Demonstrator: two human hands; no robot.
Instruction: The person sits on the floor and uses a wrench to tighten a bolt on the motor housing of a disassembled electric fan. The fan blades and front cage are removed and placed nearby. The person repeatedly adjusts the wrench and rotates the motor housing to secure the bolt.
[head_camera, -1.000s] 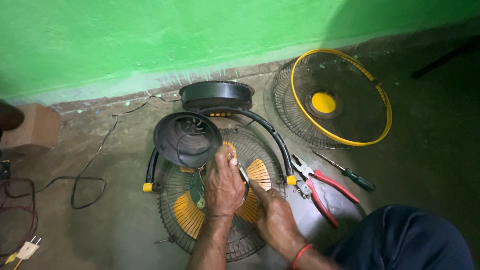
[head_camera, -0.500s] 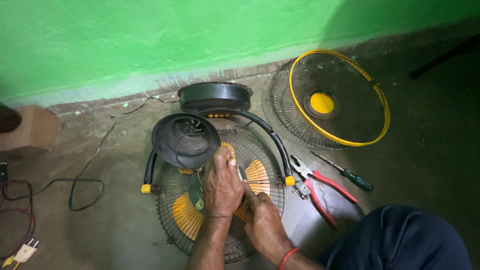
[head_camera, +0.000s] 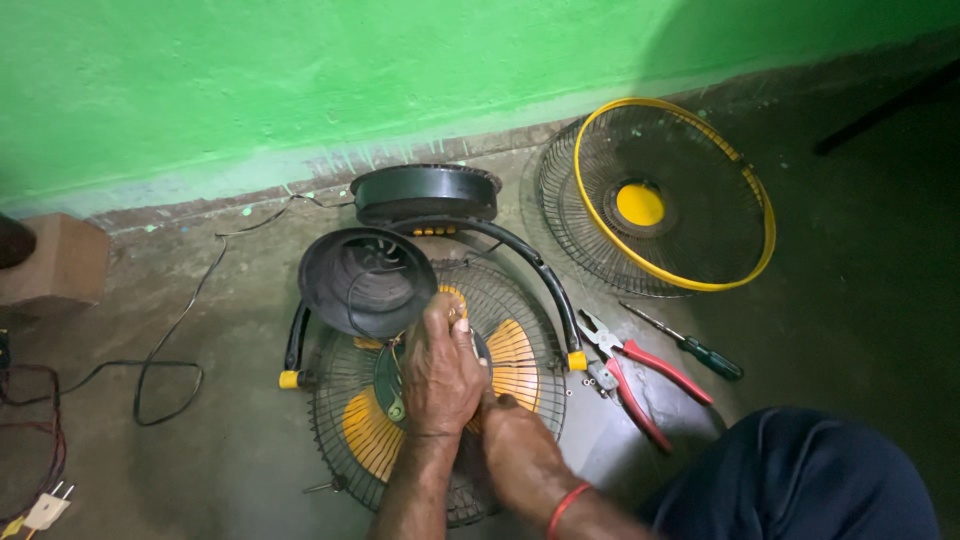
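While the fan is lying flat on the floor, near the wall, with its yellow blades showing through the rear guard, both hands are working at its hub. The left hand is curling closed over the hub, knuckles up; whatever its fingertips are pinching cannot be made out. The right hand is pressing in just below it, fingers tucked under the left hand, so its grip cannot be told. The black motor cover is lying off, touching the guard's far edge, and the front guard is lying apart, towards the wall. Pliers and a screwdriver are lying just beside the fan, on the person's right, within reach.

Judging from this, the step in hand is work on the hub fastening with the covers already off. Any further move is calling for one hand steadying the blades against turning while the other is working the hub.
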